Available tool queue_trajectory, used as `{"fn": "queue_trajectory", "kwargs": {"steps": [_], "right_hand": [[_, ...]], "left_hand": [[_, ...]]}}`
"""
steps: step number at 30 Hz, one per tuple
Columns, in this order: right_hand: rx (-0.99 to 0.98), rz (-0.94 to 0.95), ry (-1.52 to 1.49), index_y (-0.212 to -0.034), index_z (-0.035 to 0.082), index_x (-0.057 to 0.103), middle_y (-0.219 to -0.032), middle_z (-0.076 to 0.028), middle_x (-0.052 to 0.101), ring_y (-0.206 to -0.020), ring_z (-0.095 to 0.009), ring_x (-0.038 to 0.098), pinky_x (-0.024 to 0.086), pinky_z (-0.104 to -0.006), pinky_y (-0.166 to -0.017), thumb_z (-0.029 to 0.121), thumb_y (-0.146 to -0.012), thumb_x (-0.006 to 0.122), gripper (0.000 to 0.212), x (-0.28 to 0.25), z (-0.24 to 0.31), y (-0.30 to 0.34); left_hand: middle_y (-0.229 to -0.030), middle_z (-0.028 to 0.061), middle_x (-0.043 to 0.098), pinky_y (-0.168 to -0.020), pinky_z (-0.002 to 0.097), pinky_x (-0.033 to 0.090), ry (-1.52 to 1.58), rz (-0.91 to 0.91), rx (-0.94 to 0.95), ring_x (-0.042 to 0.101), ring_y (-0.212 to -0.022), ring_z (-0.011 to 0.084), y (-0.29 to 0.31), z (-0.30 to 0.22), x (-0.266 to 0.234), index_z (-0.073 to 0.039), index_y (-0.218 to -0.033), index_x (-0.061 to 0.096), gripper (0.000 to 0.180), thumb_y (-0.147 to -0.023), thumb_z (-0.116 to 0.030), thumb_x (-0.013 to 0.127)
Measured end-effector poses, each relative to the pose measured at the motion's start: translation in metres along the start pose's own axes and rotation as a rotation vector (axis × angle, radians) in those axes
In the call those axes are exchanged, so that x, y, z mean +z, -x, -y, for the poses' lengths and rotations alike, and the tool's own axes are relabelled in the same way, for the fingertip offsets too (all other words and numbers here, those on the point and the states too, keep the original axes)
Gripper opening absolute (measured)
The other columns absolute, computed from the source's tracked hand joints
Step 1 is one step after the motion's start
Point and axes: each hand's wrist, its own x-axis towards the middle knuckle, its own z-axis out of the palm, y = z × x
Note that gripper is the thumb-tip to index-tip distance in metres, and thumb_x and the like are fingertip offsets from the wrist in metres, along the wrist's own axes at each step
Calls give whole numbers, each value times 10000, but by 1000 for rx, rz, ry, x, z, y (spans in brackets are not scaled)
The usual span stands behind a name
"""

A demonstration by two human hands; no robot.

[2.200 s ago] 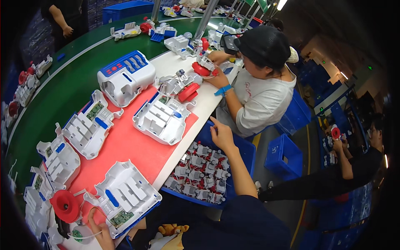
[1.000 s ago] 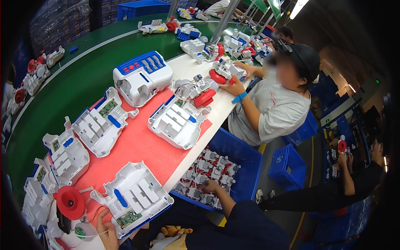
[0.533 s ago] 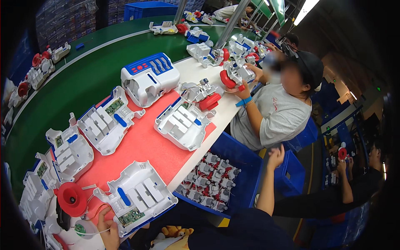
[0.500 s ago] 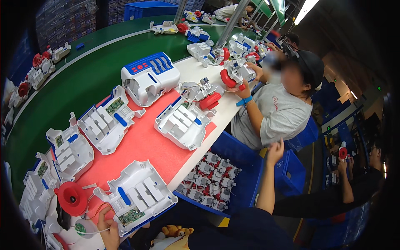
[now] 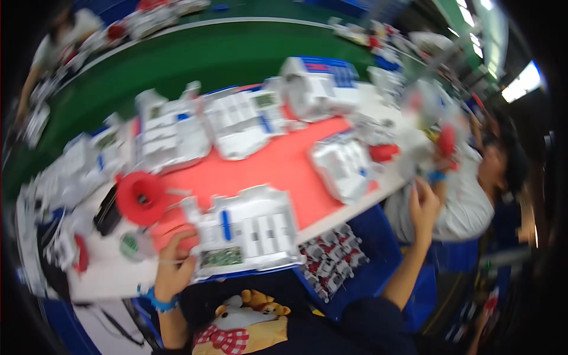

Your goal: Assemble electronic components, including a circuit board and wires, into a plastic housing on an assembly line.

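Note:
A white plastic housing half [image 5: 254, 234] lies open side up at the table's near edge, with a green circuit board [image 5: 222, 256] and a blue strip inside. My left hand [image 5: 177, 263] is at its left side, fingers curled in, with a thin white cable [image 5: 167, 261] across them; blur hides the exact grip. This cable leads toward a round clear part with green [image 5: 131, 245]. A red funnel-shaped part [image 5: 142, 198] sits just beyond. My right hand [image 5: 423, 204] is raised beyond the table's right edge, fingers apart, holding nothing.
More open housings [image 5: 174, 136] line the far side of the red mat [image 5: 260, 168], near an upright blue-and-white housing [image 5: 319, 89]. A blue bin [image 5: 376, 254] of small grey-and-red parts stands below the right edge. A co-worker [image 5: 449, 195] sits at right. A green conveyor [image 5: 248, 53] runs behind.
My view has swung right, so the table appears shifted and blurred. My right hand stays raised off the table; my left hand stays by the near housing. The co-worker's red-and-white part has been raised.

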Motion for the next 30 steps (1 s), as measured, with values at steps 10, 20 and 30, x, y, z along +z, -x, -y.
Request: {"fn": "queue_trajectory", "kwargs": {"steps": [10, 20, 30], "right_hand": [[-654, 309, -458, -842, -13, 564, -792, -141, 570, -667, -263, 558, 448, -310, -594, -8, -614, 598, 231, 43, 201, 92], [-939, 570, -463, -924, 15, 545, -968, -128, 531, -872, -297, 504, 381, -394, -800, 181, -590, 678, 396, 70, 271, 142], [-969, 529, -498, -880, 11, 559, -979, -123, 535, -853, -306, 510, 422, -367, -703, 247, -541, 724, 445, 91, 254, 161]], "left_hand": [[-478, 79, 506, -414, 257, 365, 51, 13, 1, 500, -420, 133, 51, 9, -43, -47, -1021, 448, 334, -731, -149, 580], [-565, 119, 552, -463, 295, 431, -82, -218, 8, 573, -504, 218, 63, 31, -46, -7, -946, 510, 347, -738, -272, 592], [-663, 57, 571, -527, 205, 461, 440, -506, 65, 561, -596, 98, 79, 50, -46, 32, -904, 527, 149, -787, -59, 512]]}}
